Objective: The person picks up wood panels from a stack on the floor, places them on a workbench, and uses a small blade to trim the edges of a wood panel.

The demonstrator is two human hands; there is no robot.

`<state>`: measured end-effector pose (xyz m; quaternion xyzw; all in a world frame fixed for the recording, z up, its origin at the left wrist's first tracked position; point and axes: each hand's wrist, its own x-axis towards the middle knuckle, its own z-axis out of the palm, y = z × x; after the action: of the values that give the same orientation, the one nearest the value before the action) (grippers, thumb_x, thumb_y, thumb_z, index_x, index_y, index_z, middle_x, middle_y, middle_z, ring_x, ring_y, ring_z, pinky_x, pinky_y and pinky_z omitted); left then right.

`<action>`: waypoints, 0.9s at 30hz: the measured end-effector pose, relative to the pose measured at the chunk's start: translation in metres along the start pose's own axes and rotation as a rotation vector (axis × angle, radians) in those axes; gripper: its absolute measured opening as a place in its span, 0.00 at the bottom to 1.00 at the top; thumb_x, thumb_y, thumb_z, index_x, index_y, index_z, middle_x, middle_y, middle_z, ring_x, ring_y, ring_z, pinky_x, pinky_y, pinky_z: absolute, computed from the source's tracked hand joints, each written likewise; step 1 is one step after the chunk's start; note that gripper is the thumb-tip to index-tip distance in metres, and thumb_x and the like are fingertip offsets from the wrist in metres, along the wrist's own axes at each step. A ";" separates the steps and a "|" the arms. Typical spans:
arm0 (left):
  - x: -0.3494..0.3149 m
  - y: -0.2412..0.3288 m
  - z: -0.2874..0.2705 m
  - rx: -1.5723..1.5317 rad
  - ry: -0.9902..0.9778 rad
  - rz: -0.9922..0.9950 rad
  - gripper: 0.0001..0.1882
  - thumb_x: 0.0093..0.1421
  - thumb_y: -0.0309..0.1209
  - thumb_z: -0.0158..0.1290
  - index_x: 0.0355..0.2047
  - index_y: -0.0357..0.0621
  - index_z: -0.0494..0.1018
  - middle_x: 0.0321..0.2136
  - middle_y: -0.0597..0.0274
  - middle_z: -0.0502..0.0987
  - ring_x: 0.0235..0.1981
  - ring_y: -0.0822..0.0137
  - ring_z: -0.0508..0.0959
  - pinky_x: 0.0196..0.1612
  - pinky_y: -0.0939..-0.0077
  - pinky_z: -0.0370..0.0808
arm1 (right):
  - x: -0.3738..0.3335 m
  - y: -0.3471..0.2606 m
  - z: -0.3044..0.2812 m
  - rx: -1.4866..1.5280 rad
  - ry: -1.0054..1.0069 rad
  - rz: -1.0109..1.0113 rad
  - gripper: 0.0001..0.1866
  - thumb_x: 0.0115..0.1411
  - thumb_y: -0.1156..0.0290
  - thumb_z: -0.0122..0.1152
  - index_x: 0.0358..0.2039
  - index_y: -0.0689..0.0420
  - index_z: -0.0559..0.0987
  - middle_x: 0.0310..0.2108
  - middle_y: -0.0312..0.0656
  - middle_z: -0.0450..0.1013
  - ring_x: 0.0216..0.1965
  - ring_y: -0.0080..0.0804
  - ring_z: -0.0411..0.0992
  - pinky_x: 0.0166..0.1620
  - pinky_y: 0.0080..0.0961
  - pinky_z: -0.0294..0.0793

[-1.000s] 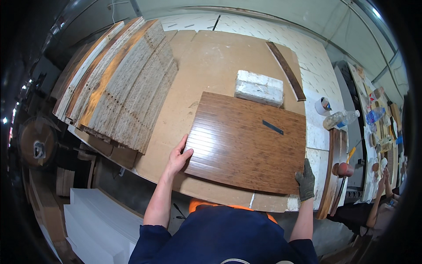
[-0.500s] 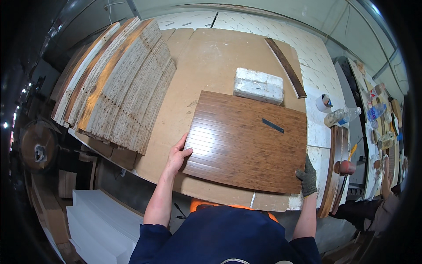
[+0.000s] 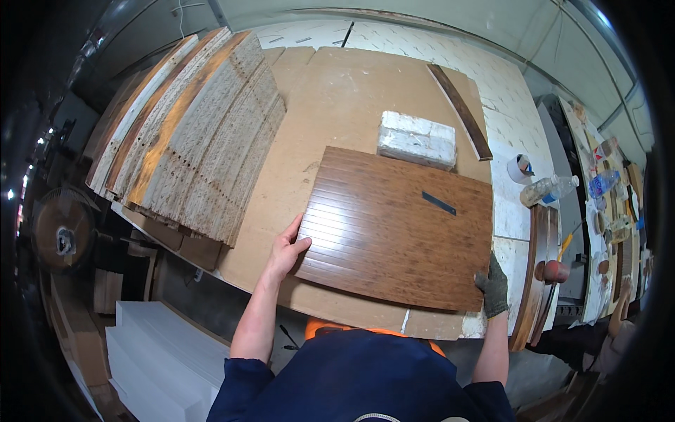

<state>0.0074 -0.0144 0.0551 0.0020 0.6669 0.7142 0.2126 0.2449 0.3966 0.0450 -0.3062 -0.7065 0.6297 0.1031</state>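
Lying flat on the tan worktop (image 3: pixel 337 98), dark wood panel (image 3: pixel 397 228), bare left hand (image 3: pixel 285 250) gripping its left edge, gloved right hand (image 3: pixel 493 287) gripping its right corner, white block (image 3: pixel 417 139) just beyond.

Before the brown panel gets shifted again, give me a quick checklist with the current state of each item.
1. Left hand on the left edge of the brown wood-grain panel: ok.
2. Gloved right hand on the panel's right near corner: ok.
3. Panel lying flat on the board table: ok.
4. Panel top free of loose things: not ok, a small dark strip lies on it.
5. Room at the far edge: not ok, a white block sits there.
6. Grip firmness: cannot tell.
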 end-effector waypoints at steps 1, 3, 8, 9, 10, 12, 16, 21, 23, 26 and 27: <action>0.000 -0.012 -0.003 -0.010 0.042 0.059 0.34 0.54 0.17 0.51 0.62 0.35 0.55 0.57 0.53 0.66 0.58 0.66 0.65 0.60 0.75 0.59 | -0.002 -0.001 0.000 -0.054 0.012 0.002 0.41 0.47 0.80 0.61 0.63 0.62 0.58 0.60 0.44 0.61 0.58 0.32 0.62 0.59 0.25 0.60; -0.005 -0.026 -0.008 -0.019 0.095 0.113 0.33 0.55 0.19 0.53 0.62 0.33 0.55 0.56 0.51 0.67 0.57 0.65 0.66 0.60 0.74 0.60 | -0.011 0.003 -0.001 0.049 0.021 0.010 0.37 0.50 0.80 0.58 0.62 0.63 0.59 0.59 0.44 0.63 0.56 0.31 0.63 0.58 0.24 0.60; -0.020 -0.024 -0.013 0.035 0.021 -0.027 0.35 0.56 0.24 0.57 0.61 0.29 0.55 0.53 0.51 0.70 0.53 0.67 0.69 0.57 0.75 0.64 | -0.029 0.001 0.002 -0.037 0.108 0.111 0.31 0.53 0.79 0.55 0.60 0.65 0.63 0.56 0.44 0.66 0.52 0.29 0.65 0.56 0.23 0.62; -0.022 -0.026 -0.014 0.058 0.012 0.023 0.35 0.55 0.24 0.58 0.60 0.29 0.55 0.52 0.51 0.70 0.52 0.68 0.70 0.56 0.75 0.65 | -0.029 0.005 0.003 -0.053 0.125 0.074 0.31 0.53 0.79 0.55 0.59 0.65 0.63 0.55 0.44 0.67 0.52 0.28 0.65 0.56 0.22 0.62; -0.025 -0.030 -0.016 0.080 0.002 0.072 0.35 0.55 0.24 0.59 0.60 0.28 0.56 0.52 0.52 0.70 0.51 0.68 0.70 0.55 0.76 0.66 | -0.030 0.007 0.003 -0.069 0.143 0.038 0.30 0.54 0.79 0.54 0.59 0.65 0.64 0.55 0.43 0.67 0.51 0.28 0.66 0.55 0.22 0.63; -0.029 -0.030 -0.015 0.116 0.004 0.129 0.36 0.54 0.24 0.59 0.60 0.28 0.57 0.51 0.53 0.71 0.51 0.69 0.71 0.54 0.76 0.67 | -0.033 0.007 0.004 -0.134 0.148 0.019 0.30 0.55 0.78 0.54 0.59 0.65 0.64 0.54 0.44 0.67 0.51 0.28 0.66 0.55 0.22 0.63; -0.039 -0.023 -0.008 0.118 0.049 0.138 0.35 0.53 0.24 0.60 0.59 0.28 0.59 0.51 0.53 0.71 0.51 0.69 0.71 0.54 0.76 0.66 | -0.037 0.015 0.000 -0.287 0.138 0.035 0.28 0.57 0.77 0.53 0.59 0.66 0.63 0.55 0.45 0.67 0.52 0.27 0.65 0.55 0.22 0.62; -0.042 -0.028 -0.007 0.058 0.075 0.086 0.34 0.53 0.23 0.59 0.58 0.28 0.59 0.52 0.53 0.71 0.52 0.69 0.70 0.55 0.76 0.66 | -0.044 0.025 -0.002 -0.250 0.145 -0.025 0.29 0.56 0.77 0.56 0.59 0.68 0.62 0.53 0.49 0.68 0.50 0.27 0.67 0.53 0.21 0.65; -0.040 -0.032 -0.005 0.078 0.101 0.096 0.33 0.53 0.22 0.59 0.58 0.28 0.59 0.52 0.54 0.71 0.51 0.69 0.70 0.55 0.77 0.66 | -0.046 0.028 -0.004 -0.172 0.162 0.011 0.30 0.56 0.78 0.56 0.59 0.68 0.62 0.53 0.48 0.68 0.50 0.26 0.67 0.53 0.20 0.64; -0.036 -0.039 -0.006 0.049 0.104 0.112 0.33 0.53 0.21 0.58 0.59 0.30 0.59 0.52 0.54 0.71 0.51 0.69 0.70 0.55 0.77 0.66 | -0.046 0.013 0.006 -0.032 0.156 0.077 0.30 0.56 0.79 0.56 0.59 0.67 0.62 0.54 0.46 0.68 0.50 0.26 0.66 0.54 0.21 0.63; -0.037 -0.039 -0.005 0.010 0.091 0.099 0.33 0.53 0.21 0.57 0.59 0.30 0.59 0.52 0.55 0.71 0.51 0.69 0.71 0.55 0.77 0.66 | -0.046 0.014 0.005 0.007 0.137 0.049 0.30 0.55 0.80 0.55 0.60 0.67 0.62 0.54 0.46 0.67 0.51 0.26 0.66 0.54 0.21 0.63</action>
<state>0.0510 -0.0301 0.0278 0.0036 0.6785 0.7198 0.1463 0.2829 0.3665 0.0420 -0.3654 -0.6879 0.6120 0.1371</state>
